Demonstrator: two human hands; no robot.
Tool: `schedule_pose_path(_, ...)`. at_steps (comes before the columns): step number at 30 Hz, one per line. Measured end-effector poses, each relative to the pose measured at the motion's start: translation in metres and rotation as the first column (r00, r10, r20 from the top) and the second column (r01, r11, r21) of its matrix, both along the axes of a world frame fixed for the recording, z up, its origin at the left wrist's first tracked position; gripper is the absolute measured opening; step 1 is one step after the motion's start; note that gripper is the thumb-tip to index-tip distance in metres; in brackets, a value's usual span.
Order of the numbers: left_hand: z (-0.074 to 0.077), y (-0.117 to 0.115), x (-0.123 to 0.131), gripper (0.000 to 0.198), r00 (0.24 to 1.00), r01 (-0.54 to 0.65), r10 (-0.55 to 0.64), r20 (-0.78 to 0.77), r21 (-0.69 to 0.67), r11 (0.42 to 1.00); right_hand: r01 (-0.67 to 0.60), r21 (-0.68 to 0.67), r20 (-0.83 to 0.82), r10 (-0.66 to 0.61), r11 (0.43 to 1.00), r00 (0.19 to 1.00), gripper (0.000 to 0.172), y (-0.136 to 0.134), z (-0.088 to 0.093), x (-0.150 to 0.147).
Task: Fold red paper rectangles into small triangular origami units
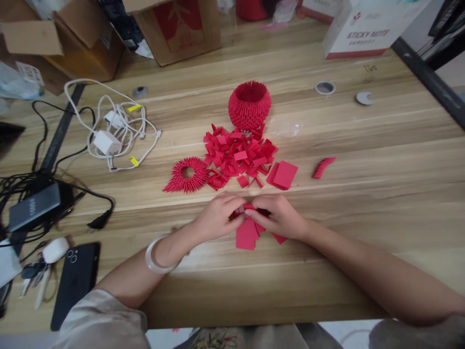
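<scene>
Between the fingertips of my left hand and my right hand is a small red paper piece, pinched by both and partly hidden by the fingers. Flat red paper slips lie on the table just under my hands. Beyond them is a loose pile of folded red paper pieces. To its left lies a spiky red paper ring with a pointed end. A round red bowl built of folded pieces stands behind the pile. A stack of red paper rests to the right.
A short curved strip of joined red pieces lies at the right. White charging cables, black cords and a phone occupy the left side. Cardboard boxes and a sticky-note box line the back.
</scene>
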State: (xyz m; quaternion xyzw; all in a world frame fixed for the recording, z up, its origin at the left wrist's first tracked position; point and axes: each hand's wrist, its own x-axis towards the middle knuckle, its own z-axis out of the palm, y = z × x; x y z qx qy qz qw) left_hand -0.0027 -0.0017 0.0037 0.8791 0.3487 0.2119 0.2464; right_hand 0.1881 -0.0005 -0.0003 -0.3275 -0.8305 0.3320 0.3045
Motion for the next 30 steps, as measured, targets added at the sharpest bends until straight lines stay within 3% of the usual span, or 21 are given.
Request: schedule_pose_path(30, 0.0016, 0.0004, 0.0008, 0.01, 1.0, -0.003, 0.002, -0.013, -0.008, 1.0, -0.001, -0.014, 0.0, 0.001, 1.0, 1.0, 0.035, 0.0001, -0.0003, 0.0001)
